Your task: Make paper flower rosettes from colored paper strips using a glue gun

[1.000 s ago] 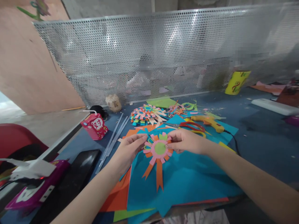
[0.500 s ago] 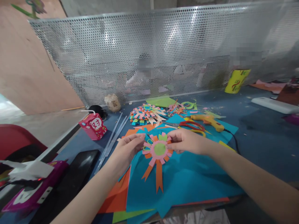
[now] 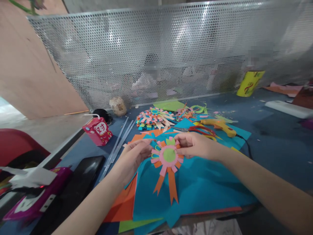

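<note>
Holding a paper rosette (image 3: 169,155) over the blue sheet (image 3: 200,189), pinched at its upper right edge between thumb and fingers of the right hand (image 3: 199,146). Opposite, near the left rim, with the left hand (image 3: 134,154) narrowed at the fingertips; impossible to tell whether gripping anything. Best done, by all appearances, with a light, steady pinch on the rim, sparing the small loops (image 3: 155,151) at left from crushing, keeping the pink tabs (image 3: 180,160) evenly spaced and letting the orange tails (image 3: 172,186) hang free of creases.
</note>
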The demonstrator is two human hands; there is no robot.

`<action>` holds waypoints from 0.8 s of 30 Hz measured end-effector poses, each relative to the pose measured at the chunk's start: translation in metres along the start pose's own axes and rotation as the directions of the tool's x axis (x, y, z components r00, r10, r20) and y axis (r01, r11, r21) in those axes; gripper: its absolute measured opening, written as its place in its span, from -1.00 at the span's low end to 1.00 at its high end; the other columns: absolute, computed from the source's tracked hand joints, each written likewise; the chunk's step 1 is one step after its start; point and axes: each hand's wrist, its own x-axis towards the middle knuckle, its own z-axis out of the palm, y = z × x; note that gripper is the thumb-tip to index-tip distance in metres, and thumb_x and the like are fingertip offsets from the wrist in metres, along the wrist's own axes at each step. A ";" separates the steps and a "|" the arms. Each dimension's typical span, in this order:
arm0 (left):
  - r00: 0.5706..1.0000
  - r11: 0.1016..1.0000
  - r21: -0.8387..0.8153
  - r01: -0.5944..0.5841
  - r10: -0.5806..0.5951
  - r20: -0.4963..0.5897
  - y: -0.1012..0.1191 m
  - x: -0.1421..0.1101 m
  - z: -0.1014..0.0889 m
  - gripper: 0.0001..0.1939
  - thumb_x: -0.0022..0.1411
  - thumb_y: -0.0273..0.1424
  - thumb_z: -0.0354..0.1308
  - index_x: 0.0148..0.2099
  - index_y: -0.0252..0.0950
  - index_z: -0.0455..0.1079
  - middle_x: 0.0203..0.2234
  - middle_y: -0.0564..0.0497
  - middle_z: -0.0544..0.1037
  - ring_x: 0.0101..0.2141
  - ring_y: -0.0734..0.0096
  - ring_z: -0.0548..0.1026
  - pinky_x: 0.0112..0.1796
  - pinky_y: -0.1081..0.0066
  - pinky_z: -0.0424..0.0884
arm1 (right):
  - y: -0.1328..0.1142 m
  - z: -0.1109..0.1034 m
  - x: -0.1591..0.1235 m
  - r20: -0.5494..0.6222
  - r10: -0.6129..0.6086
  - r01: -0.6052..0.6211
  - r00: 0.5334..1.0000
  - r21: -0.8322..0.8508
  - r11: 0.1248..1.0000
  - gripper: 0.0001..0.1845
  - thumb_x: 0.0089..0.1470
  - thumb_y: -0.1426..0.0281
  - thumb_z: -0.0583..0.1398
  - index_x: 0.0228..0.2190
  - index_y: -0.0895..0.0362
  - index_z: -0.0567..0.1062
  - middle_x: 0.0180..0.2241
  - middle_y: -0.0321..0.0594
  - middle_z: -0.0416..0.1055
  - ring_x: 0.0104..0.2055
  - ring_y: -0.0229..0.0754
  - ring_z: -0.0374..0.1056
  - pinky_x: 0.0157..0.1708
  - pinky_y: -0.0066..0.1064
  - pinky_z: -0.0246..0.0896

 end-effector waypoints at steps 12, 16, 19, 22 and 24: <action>0.995 0.984 0.148 -0.097 0.099 -0.003 0.001 -0.002 0.000 -0.70 -0.17 -0.25 0.33 -0.39 -0.36 0.47 -0.52 0.00 0.55 -0.47 0.45 0.48 -0.35 0.47 0.34 | 0.000 -0.003 -0.001 -0.014 -0.060 0.060 0.998 -0.006 0.998 -0.73 -0.07 0.29 0.22 -0.33 0.15 0.30 -0.41 -0.30 0.30 -0.37 -0.31 0.27 -0.50 -0.54 0.12; 0.988 0.967 0.205 -0.151 0.156 -0.006 -0.001 -0.003 -0.002 -0.75 -0.10 -0.28 0.30 -0.36 -0.34 0.47 -0.48 0.01 0.56 -0.42 0.46 0.48 -0.30 0.49 0.35 | -0.001 -0.002 -0.003 -0.004 -0.099 0.099 0.995 0.004 0.995 -0.78 -0.05 0.33 0.21 -0.35 0.16 0.31 -0.40 -0.29 0.33 -0.31 -0.29 0.31 -0.36 -0.47 0.20; 0.984 0.964 0.203 -0.170 0.178 -0.020 -0.001 -0.005 -0.002 -0.80 -0.08 -0.30 0.29 -0.39 -0.32 0.47 -0.51 0.04 0.56 -0.46 0.51 0.47 -0.34 0.53 0.35 | -0.003 -0.001 -0.004 0.003 -0.120 0.120 0.993 -0.002 0.993 -0.81 -0.04 0.35 0.20 -0.36 0.16 0.32 -0.40 -0.29 0.34 -0.32 -0.31 0.32 -0.31 -0.44 0.23; 0.980 0.961 0.200 -0.191 0.198 -0.016 0.000 -0.007 -0.001 -0.83 -0.05 -0.31 0.27 -0.40 -0.31 0.46 -0.52 0.05 0.56 -0.47 0.51 0.48 -0.38 0.55 0.36 | -0.003 0.000 -0.005 -0.025 -0.153 0.153 0.988 -0.023 0.988 -0.81 -0.04 0.34 0.20 -0.37 0.15 0.32 -0.42 -0.32 0.33 -0.35 -0.33 0.31 -0.32 -0.45 0.24; 0.974 0.951 0.215 -0.221 0.225 0.008 0.003 -0.010 0.001 -0.82 -0.02 -0.30 0.24 -0.36 -0.30 0.46 -0.50 0.03 0.57 -0.47 0.49 0.49 -0.40 0.54 0.37 | -0.003 0.001 -0.005 -0.068 -0.178 0.176 0.982 -0.030 0.984 -0.81 -0.05 0.33 0.21 -0.41 0.14 0.31 -0.45 -0.34 0.31 -0.37 -0.34 0.31 -0.34 -0.46 0.25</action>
